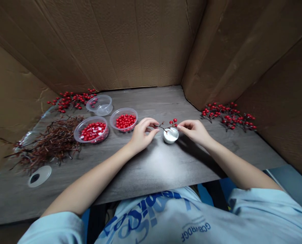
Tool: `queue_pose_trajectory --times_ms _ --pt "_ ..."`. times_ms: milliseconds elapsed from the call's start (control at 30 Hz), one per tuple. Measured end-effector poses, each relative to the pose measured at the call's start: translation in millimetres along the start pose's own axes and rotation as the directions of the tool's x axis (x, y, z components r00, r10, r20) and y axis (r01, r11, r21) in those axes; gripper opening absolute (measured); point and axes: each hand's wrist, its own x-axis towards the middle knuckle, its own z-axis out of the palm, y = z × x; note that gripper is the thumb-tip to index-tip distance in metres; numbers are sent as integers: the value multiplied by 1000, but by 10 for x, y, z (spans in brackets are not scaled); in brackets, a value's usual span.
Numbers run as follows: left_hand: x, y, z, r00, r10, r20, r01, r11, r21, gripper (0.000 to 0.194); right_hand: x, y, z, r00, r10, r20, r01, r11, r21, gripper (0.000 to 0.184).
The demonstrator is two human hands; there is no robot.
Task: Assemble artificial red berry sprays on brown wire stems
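Note:
A thin brown twig with several small red berries, a berry sprig (169, 126), is held level above a small white cup (170, 135) with white filling. My left hand (142, 134) pinches the sprig's left end between its fingertips. My right hand (194, 131) comes in from the other side, its fingertips closed on the right end of the twig, close to the berries. Neither hand touches the cup, and the sprig's lower side looks to be just above the cup's white surface.
Left of my hands stand clear plastic tubs of red beads (124, 119) and red-and-white pieces (93, 130), with a clear lid (100, 105) behind. Red berry sprigs (228, 116) lie right; a brown twig pile (49, 144) lies left. Cardboard walls (97, 44) surround the dark board (151, 101).

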Motion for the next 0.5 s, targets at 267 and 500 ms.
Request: queue_pose_trajectory --times_ms 267,500 --pt "-209 -36 -259 766 632 123 -543 532 650 21 101 -248 145 958 144 246 -204 949 240 31" --pt "-208 65 -494 616 762 199 -572 259 778 19 128 -364 285 923 105 369 -209 945 253 34"
